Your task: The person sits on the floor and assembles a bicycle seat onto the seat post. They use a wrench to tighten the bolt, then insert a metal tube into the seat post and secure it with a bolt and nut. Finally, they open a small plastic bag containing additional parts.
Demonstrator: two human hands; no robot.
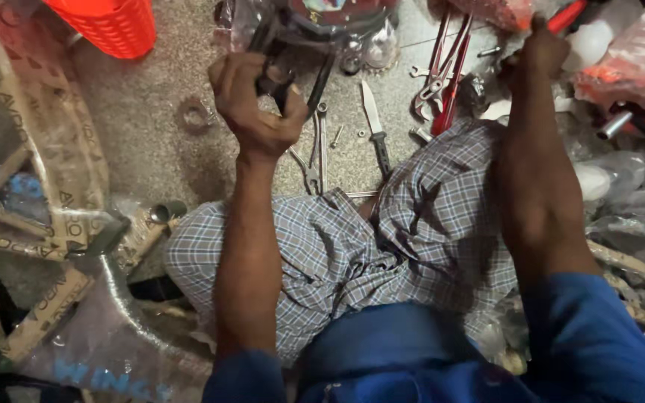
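My left hand (251,101) is closed around a black bar of a dark bicycle part (315,30) wrapped in clear plastic at the top middle. My right hand (539,52) reaches to the top right, fingers closed among red-handled tools and plastic bags; what it grips is hidden. Between my hands, on the speckled floor, lie a knife with a dark handle (375,127), a spanner (321,145) and red-handled pliers (442,75). My legs in checked cloth (382,246) fill the middle.
An orange plastic basket (110,26) stands at the top left. A bicycle frame wrapped in brown paper and plastic (46,224) lies on the left. Plastic bags, a chain-like rope (636,276) and loose parts crowd the right side.
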